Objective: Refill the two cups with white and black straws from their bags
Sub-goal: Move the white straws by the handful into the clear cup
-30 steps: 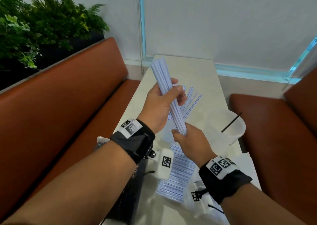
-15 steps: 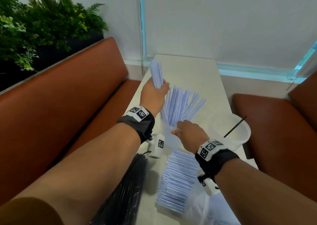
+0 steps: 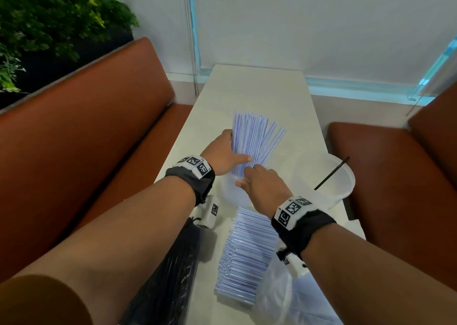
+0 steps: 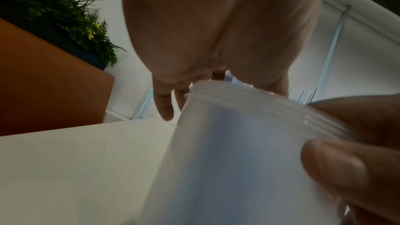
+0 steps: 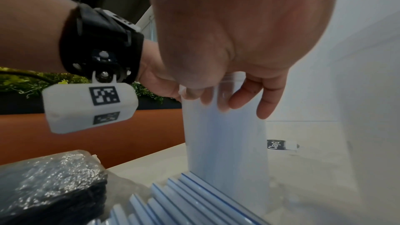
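Note:
A translucent cup (image 3: 230, 191) stands mid-table with a fan of white blue-striped straws (image 3: 254, 136) upright in it. My left hand (image 3: 222, 154) lies against the straws' left side, its thumb across their front; in the left wrist view its fingers (image 4: 164, 107) hang straight past the cup's rim (image 4: 238, 160). My right hand (image 3: 259, 183) pinches the near rim of the cup (image 5: 227, 143). More white straws (image 3: 247, 250) lie piled on the table. The bag of black straws (image 3: 168, 275) lies at the near left. A second cup (image 3: 341, 191) on the right holds one black straw (image 3: 331, 173).
A clear plastic bag (image 3: 284, 300) lies crumpled under my right forearm. The pale table (image 3: 259, 89) runs narrow between two brown benches (image 3: 86, 139), with a plant (image 3: 49, 15) behind the left one. A small labelled object (image 5: 281, 145) lies beyond the cup.
My left hand brought its bundle of white straws down into the cup and loosened, so the straws now fan out. My right hand moved from the bundle to the cup's rim.

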{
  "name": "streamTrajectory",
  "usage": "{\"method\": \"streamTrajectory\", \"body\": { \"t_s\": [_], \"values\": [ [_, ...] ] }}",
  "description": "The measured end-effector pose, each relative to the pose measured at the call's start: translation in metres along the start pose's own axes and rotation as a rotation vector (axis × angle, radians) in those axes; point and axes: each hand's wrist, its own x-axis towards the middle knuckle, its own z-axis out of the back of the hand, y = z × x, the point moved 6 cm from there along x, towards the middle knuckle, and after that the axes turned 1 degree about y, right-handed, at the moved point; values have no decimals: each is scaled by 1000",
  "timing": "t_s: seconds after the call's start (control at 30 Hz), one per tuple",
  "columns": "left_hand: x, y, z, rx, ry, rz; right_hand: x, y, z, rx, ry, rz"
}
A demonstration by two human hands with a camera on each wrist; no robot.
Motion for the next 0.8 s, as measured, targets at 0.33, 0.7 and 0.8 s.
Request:
{"method": "streamTrajectory", "body": {
  "t_s": [0.33,0.7,0.8],
  "values": [
    [-65,24,38,-275,-439,-51,-18,1,19,156,-40,-69],
    [-126,-15,-92,375,348,-280,-105,-45,-15,-98,275,-634],
    [-130,-18,-121,600,458,-337,-108,-50,-24,72,302,-623]
  ]
}}
